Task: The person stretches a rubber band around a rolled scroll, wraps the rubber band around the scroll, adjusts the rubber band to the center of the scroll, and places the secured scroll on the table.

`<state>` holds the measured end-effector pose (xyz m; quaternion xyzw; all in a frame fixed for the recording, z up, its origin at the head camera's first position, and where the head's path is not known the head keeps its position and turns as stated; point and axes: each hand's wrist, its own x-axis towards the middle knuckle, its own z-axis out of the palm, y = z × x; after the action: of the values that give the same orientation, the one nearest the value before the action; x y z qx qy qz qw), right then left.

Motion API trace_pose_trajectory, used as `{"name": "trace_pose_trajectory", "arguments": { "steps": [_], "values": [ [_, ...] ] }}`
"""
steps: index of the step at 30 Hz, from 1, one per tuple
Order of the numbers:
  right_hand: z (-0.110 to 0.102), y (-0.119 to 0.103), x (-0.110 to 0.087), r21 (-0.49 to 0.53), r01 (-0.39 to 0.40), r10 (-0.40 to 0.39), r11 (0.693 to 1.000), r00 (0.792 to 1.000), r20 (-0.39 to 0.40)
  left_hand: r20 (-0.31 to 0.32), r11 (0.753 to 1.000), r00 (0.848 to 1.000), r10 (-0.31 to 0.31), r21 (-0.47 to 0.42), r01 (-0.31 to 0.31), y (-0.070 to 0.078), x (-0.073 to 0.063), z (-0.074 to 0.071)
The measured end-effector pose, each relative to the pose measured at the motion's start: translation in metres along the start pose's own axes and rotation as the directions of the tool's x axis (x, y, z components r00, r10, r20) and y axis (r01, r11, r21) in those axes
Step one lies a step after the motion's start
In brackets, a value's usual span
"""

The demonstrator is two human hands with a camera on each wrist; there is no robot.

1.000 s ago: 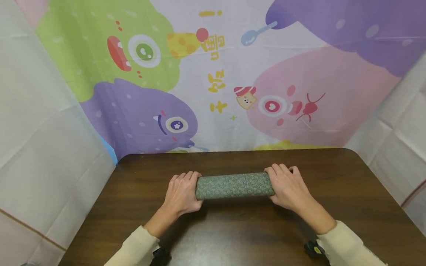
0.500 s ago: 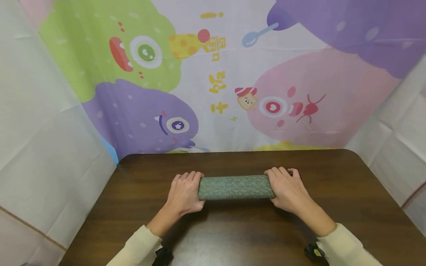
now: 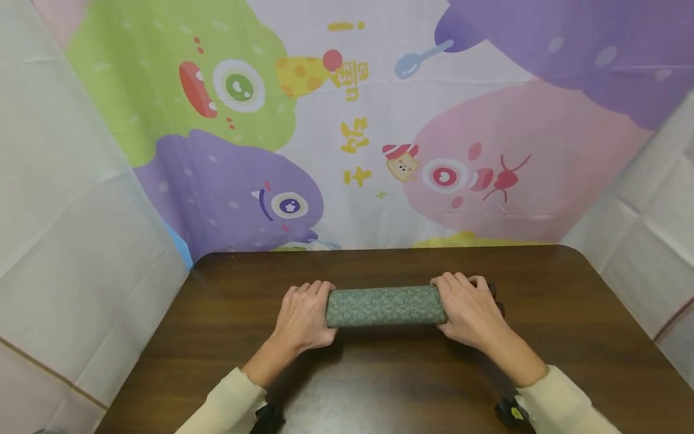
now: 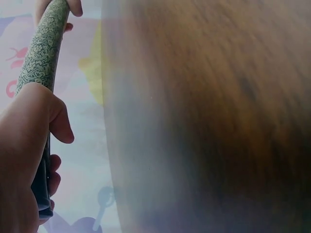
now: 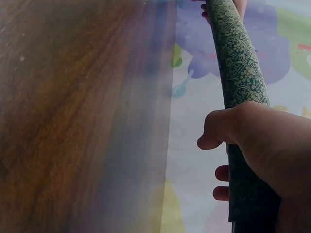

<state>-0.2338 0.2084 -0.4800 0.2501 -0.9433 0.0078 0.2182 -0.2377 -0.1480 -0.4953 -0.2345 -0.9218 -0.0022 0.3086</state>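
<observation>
In the head view, a long, flattish green bundle (image 3: pixel 387 306) with a floral pattern spans the space between both hands above the brown table. My left hand (image 3: pixel 306 315) grips its left part, fingers over the far side and thumb on the near side. The right hand (image 3: pixel 470 308) holds its right part the same way, and dark rounded ends (image 3: pixel 500 308) stick out beyond it. At the left wrist, a smooth dark end (image 4: pixel 43 194) shows under the hand. The patterned surface (image 5: pixel 241 68) runs into the right hand in the right wrist view. Its underside is hidden.
The brown wooden table (image 3: pixel 374 386) has rounded far corners. Behind it hangs a cloth (image 3: pixel 358 223) printed with cartoon monsters, and pale cloth walls (image 3: pixel 70 199) close in both sides.
My left hand has shifted slightly to the right, closer to the right hand, which has dipped slightly. Dark ends now show past the right hand. Both hands keep their hold.
</observation>
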Motion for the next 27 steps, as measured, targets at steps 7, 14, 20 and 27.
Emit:
{"name": "trace_pose_trajectory", "arguments": {
  "steps": [7, 14, 20, 27],
  "values": [
    [0.000, 0.001, 0.001, 0.005, -0.012, 0.011, 1.000, 0.999, 0.037, -0.002, 0.999, 1.000, -0.003, 0.036, 0.004, -0.004, -0.003, -0.002],
    [0.001, 0.011, -0.001, 0.013, -0.053, 0.052, 0.998, 0.997, 0.064, 0.008, 1.000, 1.000, -0.016, 0.023, 0.015, -0.010, -0.006, -0.003],
    [0.003, 0.009, -0.001, 0.014, -0.020, 0.020, 1.000, 0.999, 0.026, 0.008, 1.000, 1.000, -0.015, 0.013, 0.015, -0.009, -0.006, -0.003],
    [0.003, 0.004, 0.001, -0.001, 0.002, -0.002, 1.000, 1.000, -0.023, -0.007, 1.000, 1.000, -0.003, 0.019, 0.004, -0.006, -0.003, -0.003]
  ]
}}
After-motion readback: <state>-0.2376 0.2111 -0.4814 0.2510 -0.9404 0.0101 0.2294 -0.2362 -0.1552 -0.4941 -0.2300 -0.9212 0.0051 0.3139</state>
